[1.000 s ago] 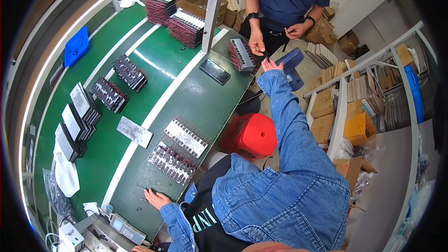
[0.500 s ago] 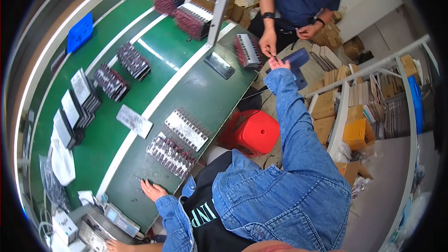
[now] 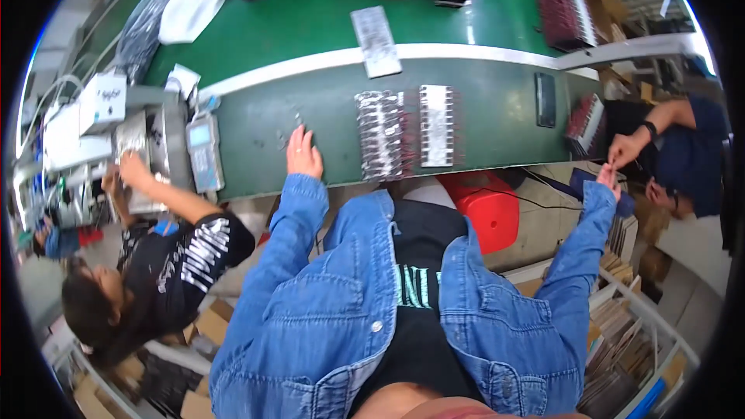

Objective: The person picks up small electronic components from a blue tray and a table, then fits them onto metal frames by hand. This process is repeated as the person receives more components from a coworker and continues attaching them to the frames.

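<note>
My left hand (image 3: 304, 157) lies flat on the green bench (image 3: 256, 109), fingers stretched out, holding nothing. Small dark bits (image 3: 282, 140) are scattered just beyond its fingertips. Right of that hand, a row of silver and dark parts (image 3: 380, 136) sits beside a paler silver row with reddish wires (image 3: 436, 126). My right hand (image 3: 609, 180) reaches far right with its fingers extended, meeting a co-worker's hand (image 3: 622, 151) at the fingertips. Anything small between those two hands is too blurred to make out.
A black phone (image 3: 545, 99) and another wired stack (image 3: 586, 126) lie toward the bench's right end. A silver plate (image 3: 375, 41) crosses the white strip. At left, a second person (image 3: 155, 279) works by a grey meter (image 3: 203, 151). A red stool (image 3: 490, 217) stands below the bench edge.
My view has swung left, bringing the person at left into sight. My left hand stays on the bench; my right hand remains at the co-worker's fingers, its palm less visible now.
</note>
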The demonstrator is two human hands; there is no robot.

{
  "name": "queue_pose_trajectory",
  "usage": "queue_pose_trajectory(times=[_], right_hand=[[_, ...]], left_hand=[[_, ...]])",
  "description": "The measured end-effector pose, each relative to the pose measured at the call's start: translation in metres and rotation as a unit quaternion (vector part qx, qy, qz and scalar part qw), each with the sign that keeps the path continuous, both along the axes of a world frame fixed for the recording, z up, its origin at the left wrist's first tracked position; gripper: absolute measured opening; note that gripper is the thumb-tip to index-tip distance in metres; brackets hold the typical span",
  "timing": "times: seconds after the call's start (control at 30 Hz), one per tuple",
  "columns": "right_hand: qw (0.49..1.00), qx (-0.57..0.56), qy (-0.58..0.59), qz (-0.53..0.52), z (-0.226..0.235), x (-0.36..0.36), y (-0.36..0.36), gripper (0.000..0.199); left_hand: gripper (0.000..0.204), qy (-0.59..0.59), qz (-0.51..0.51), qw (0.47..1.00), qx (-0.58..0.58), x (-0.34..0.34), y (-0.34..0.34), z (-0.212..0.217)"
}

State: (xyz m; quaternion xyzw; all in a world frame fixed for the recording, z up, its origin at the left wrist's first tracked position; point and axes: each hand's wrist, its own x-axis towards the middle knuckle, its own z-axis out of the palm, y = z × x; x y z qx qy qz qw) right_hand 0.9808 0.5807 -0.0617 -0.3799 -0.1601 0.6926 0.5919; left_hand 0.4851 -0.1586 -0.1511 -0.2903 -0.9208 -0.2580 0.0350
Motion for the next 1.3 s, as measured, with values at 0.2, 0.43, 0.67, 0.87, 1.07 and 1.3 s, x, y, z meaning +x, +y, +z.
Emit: queue_pose_trajectory(times=[0.2, 0.43, 0.67, 0.87, 1.07, 1.3], right_hand=[[0.999, -0.027, 0.005, 0.037, 0.011, -0.021, 0.005, 0.058], [0.993, -0.064, 0.022, 0.096, -0.011, 0.006, 0.020, 0.040], [0.901, -0.087, -0.280, 0.319, -0.017, -0.178, -0.194, 0.027], [0.779, -0.045, -0.342, 0.524, -0.025, -0.238, -0.291, 0.026], [0.675, 0.073, -0.368, 0.635, -0.024, -0.261, -0.338, 0.022], [0.599, 0.174, -0.369, 0.689, -0.023, -0.276, -0.354, 0.021]], left_hand=[[0.043, 0.074, 0.011, 0.997, 0.015, 0.005, -0.013, 0.002], [0.044, 0.040, 0.020, 0.998, 0.048, 0.001, -0.005, -0.009], [0.035, 0.088, 0.052, 0.994, 0.032, 0.037, -0.005, 0.022], [0.028, -0.036, 0.237, 0.952, 0.189, 0.050, 0.011, 0.013], [0.025, -0.092, 0.359, 0.904, 0.212, 0.021, 0.017, 0.007], [0.016, 0.015, 0.305, 0.946, 0.112, -0.010, 0.015, -0.012]])
